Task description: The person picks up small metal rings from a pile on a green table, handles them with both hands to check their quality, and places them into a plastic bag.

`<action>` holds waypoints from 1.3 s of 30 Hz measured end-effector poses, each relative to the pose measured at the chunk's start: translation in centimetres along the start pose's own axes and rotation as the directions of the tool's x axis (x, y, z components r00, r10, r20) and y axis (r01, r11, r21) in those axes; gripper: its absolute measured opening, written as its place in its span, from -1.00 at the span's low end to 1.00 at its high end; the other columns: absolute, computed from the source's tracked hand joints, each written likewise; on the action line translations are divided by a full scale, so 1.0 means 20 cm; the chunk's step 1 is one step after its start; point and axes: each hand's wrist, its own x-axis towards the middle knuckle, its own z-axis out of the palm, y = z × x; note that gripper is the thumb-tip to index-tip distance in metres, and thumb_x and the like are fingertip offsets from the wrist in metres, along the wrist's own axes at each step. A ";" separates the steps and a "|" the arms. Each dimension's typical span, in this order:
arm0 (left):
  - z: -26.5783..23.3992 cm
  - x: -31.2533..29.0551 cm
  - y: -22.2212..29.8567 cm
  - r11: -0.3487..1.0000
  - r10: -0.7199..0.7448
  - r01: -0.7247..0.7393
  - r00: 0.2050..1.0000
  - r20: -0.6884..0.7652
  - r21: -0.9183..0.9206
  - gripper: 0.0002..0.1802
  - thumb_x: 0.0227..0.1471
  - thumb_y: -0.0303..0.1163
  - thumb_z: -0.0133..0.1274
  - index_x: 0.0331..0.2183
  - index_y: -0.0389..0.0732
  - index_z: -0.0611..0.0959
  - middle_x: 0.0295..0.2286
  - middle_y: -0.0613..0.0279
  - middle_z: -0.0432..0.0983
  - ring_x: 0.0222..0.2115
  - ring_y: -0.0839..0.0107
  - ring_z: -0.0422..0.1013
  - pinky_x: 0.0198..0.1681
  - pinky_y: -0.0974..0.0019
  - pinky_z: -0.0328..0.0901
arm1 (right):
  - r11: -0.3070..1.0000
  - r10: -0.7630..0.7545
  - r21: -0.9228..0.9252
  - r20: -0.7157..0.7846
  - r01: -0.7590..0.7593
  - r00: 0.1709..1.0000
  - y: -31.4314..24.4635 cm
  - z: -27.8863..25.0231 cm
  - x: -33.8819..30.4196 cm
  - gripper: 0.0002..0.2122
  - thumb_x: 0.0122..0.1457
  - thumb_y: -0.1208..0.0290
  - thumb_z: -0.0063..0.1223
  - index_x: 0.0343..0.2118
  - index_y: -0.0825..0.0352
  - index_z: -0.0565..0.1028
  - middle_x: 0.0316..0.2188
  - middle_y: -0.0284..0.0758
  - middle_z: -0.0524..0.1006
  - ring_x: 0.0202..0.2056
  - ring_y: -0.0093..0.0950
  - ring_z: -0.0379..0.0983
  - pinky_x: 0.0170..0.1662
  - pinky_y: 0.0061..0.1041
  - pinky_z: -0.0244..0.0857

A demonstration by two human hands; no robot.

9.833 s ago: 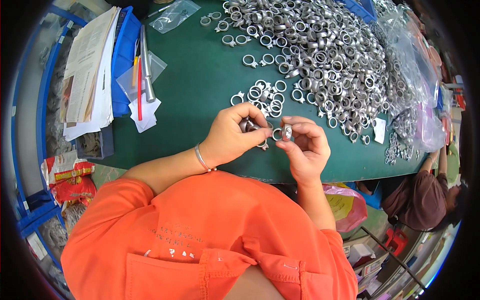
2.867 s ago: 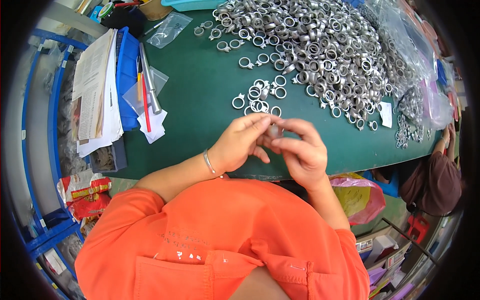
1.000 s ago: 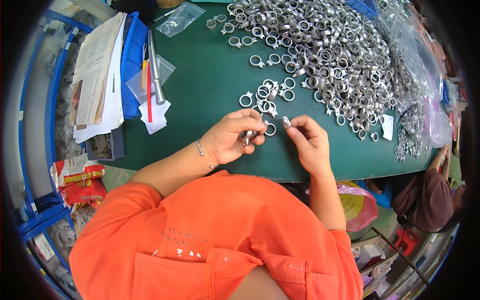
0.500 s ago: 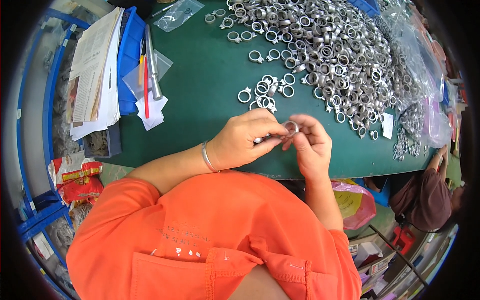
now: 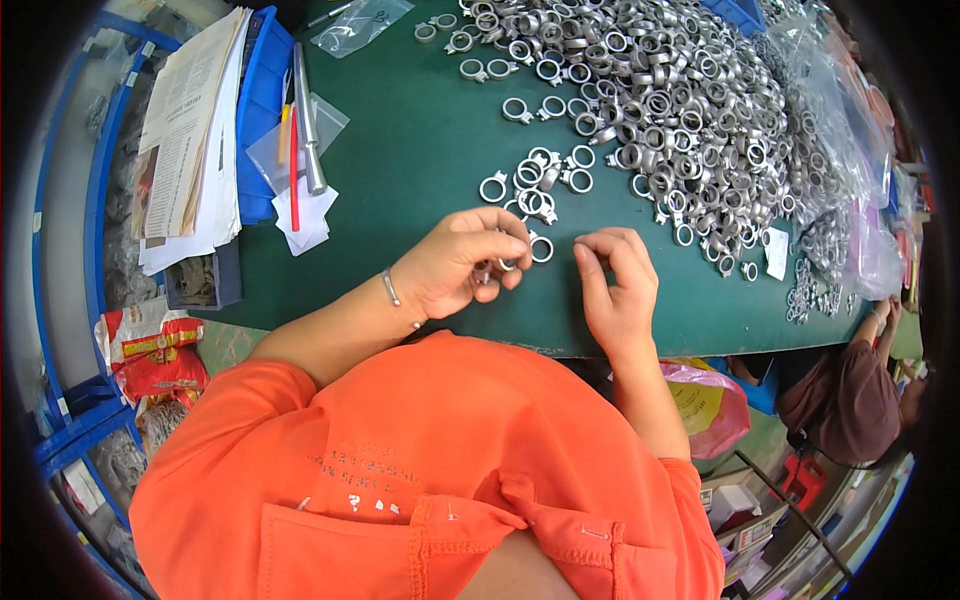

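Silver-grey round metal rings (image 5: 507, 265) are gripped in the curled fingers of the left hand (image 5: 455, 262), to the near left of the large heap of matching rings (image 5: 660, 110). Their exact number is hidden by the fingers. The right hand (image 5: 620, 285) is positioned at the near side of the heap, apart from the left hand, fingers bent and thumb near the index finger; whether it grips anything cannot be told.

One loose silver ring (image 5: 541, 249) lies just beside the left fingertips, nearer the person than the heap. A small overlapping cluster of silver rings (image 5: 540, 180) lies left of the heap and apart from it. A small white paper slip (image 5: 776, 253) lies at the heap's near right edge. Well left of the heap are a tapered steel rod (image 5: 305, 120) and a slim red stick (image 5: 294, 170). All rest above a green flat tabletop (image 5: 400, 150).
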 end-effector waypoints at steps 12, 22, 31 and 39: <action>0.02 -0.03 0.02 0.932 0.184 -0.136 0.976 -0.116 0.335 -0.88 -0.12 -0.52 0.11 -0.47 -0.32 0.49 -0.55 0.21 0.43 -0.62 0.57 0.35 -0.71 0.60 0.16 | 0.926 0.318 0.163 0.148 -0.340 0.936 -0.03 0.05 0.01 -0.92 -0.02 0.53 0.08 -0.44 0.40 0.51 -0.55 -0.36 0.49 -0.57 -0.51 0.39 -0.51 -0.60 0.26; 0.12 -0.03 0.00 0.647 0.389 -0.333 0.918 0.078 0.686 -0.87 -0.17 -0.53 0.16 -0.45 -0.29 0.58 -0.53 0.30 0.46 -0.59 0.60 0.35 -0.59 0.58 0.21 | 0.844 0.271 0.444 0.131 -0.301 0.954 -0.07 0.02 -0.01 -0.92 0.08 0.61 -0.04 -0.36 0.46 0.46 -0.44 -0.34 0.46 -0.49 -0.64 0.38 -0.42 -0.69 0.29; 0.07 0.00 -0.05 0.266 0.610 -0.588 0.716 0.339 0.764 -0.89 -0.21 -0.61 0.13 -0.49 -0.27 0.56 -0.48 0.29 0.43 -0.46 0.56 0.36 -0.45 0.50 0.25 | 0.571 0.376 0.676 0.288 -0.465 0.881 -0.10 0.02 -0.04 -0.82 0.08 0.63 -0.03 -0.23 0.48 0.39 -0.36 -0.32 0.42 -0.42 -0.59 0.38 -0.35 -0.65 0.31; -0.05 -0.01 -0.06 0.973 -0.132 0.173 0.961 0.244 -0.156 -0.68 0.11 -0.10 -0.17 -0.30 -0.16 0.45 -0.48 0.28 0.45 -0.50 0.50 0.45 -0.65 0.53 0.33 | 0.870 -0.431 0.358 0.217 0.339 0.876 -0.15 0.02 0.06 -0.76 -0.35 0.74 -0.01 -0.50 0.38 0.48 -0.32 -0.18 0.44 -0.24 -0.24 0.40 -0.19 -0.38 0.28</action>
